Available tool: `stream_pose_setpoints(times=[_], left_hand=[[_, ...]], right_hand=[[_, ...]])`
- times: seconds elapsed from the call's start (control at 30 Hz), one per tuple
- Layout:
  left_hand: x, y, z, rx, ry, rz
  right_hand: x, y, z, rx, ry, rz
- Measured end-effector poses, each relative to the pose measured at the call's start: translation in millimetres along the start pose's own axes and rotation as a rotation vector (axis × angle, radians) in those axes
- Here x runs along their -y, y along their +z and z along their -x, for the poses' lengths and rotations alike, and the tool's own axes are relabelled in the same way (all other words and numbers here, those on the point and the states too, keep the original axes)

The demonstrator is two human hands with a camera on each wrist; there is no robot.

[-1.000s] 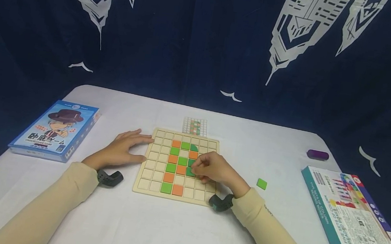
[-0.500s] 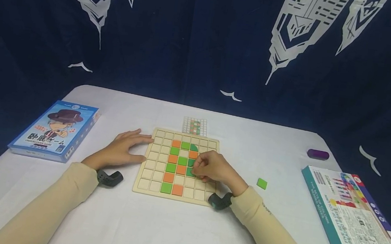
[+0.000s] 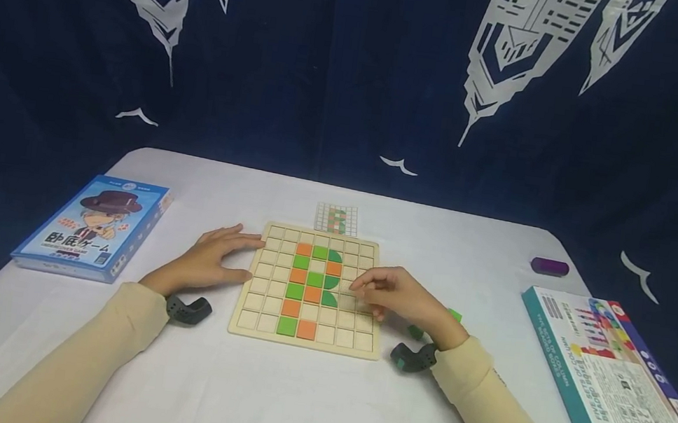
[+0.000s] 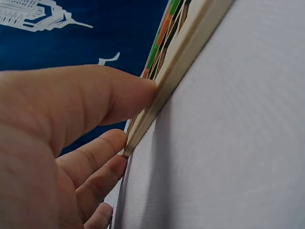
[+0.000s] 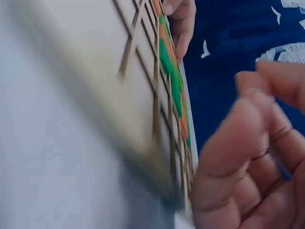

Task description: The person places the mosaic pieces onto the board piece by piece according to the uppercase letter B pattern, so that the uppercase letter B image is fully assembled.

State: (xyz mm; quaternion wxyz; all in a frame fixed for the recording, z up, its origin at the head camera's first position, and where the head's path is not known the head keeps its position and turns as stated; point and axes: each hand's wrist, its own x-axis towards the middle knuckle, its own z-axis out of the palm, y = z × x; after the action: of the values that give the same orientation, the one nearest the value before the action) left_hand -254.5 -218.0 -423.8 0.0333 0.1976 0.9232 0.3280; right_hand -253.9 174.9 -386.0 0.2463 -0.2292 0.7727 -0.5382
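A wooden grid board (image 3: pixel 269 314) lies mid-table. Orange squares (image 3: pixel 307 330), light green squares (image 3: pixel 287 325) and dark green rounded pieces (image 3: pixel 329 298) sit in its cells. My left hand (image 3: pixel 206 262) touches the board's left edge with thumb and fingers spread, thumb tip against the rim (image 4: pixel 162 88) in the left wrist view. Above the right-hand cells hovers my right hand (image 3: pixel 398 295), fingers loosely bent, with nothing seen between thumb and fingertips (image 5: pixel 243 114). Partly hidden by the right wrist are a light green tile (image 3: pixel 455 315) and a dark green piece (image 3: pixel 416 332).
Behind the board lies a small pattern card (image 3: pixel 336 219) with a coloured grid. A blue game box (image 3: pixel 96 224) stands at the left. To the right are a white and teal box (image 3: pixel 618 373) and a purple cylinder (image 3: pixel 549 267). A dark blue curtain (image 3: pixel 329 83) hangs behind.
My right hand has let go of the lowest dark green piece and moved right, uncovering it in its cell. The left hand stays in place at the board's edge.
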Motion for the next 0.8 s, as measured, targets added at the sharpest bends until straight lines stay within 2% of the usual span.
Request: stream_pose_setpoints(times=[0.53,0.8], left_hand=[[3.9,1.6,-0.8,0.000,0.010,0.004],[3.7,0.6,-0.4,-0.001,0.013,0.007]], right_hand=[[-28.0,-42.4,59.9,-0.318,-0.073,0.054],[-42.6,-56.9,86.3,-0.418,-0.175,0.021]])
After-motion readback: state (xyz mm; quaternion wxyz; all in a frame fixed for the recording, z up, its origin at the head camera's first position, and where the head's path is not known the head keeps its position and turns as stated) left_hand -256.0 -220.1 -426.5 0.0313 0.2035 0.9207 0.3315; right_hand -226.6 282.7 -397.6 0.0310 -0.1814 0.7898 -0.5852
